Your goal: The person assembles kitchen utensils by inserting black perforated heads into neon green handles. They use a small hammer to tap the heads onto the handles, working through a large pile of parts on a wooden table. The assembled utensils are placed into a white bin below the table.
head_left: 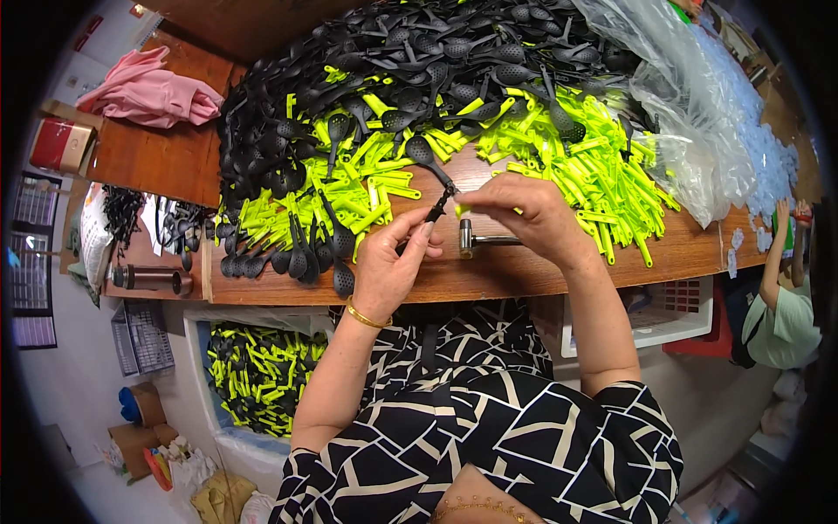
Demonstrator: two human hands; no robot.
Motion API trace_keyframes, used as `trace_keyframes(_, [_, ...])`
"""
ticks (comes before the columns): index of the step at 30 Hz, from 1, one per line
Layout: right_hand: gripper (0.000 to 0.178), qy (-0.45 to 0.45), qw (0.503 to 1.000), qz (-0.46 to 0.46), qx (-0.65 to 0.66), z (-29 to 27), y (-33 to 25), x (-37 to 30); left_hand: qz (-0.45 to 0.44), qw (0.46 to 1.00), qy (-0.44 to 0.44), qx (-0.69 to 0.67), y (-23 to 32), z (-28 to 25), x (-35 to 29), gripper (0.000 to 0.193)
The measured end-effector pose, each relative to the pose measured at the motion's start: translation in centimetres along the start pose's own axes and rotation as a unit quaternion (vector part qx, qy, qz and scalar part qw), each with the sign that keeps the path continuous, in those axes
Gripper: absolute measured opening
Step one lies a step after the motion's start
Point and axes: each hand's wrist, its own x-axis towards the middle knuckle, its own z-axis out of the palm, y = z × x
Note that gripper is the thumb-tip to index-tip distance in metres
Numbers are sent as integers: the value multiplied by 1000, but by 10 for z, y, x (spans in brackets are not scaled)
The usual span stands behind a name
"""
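Observation:
My left hand [394, 260] is closed around the shaft of a black slotted spoon [422, 155], whose perforated bowl points away from me. My right hand [534, 214] is pinched close to that shaft. Bits of a lime-green handle [463, 210] show at its fingertips and between the fingers; most of it is hidden by the hand. Below the right hand a small hammer [466, 237] lies on the wooden table [410, 290], its metal head toward the left hand. Several finished-looking black spoons [301, 260] lie at the left along the table's near edge.
Lime-green handles [602, 188] and black spoon heads [384, 52] are heaped across the table's far side. Clear plastic sheeting [690, 122] covers the right end. A tub of green-and-black utensils [262, 375] stands below left, a white crate [676, 314] below right. Another person [781, 323] is at far right.

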Motion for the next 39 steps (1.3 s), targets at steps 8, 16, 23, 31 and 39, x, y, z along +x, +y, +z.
trace_keyframes(8, [16,-51,996,-48,-58,-5,-2,13,85,981,7,177,25,2,-4,26])
trace_keyframes(16, [22,-49,997,-10,-64,7,-2,7,170,959,15,227,20,6,-5,25])
trace_keyframes(23, [21,-122,971,-34,-204,17,10,-1,94,977,-71,180,6,-3,-11,29])
trace_keyframes(31, [24,-72,970,-184,-144,46,17,-4,-246,876,-200,-364,-33,-31,-22,28])
trace_keyframes(39, [13,-35,897,35,-440,-9,88,25,-198,943,-42,-263,-57,-7,-20,24])
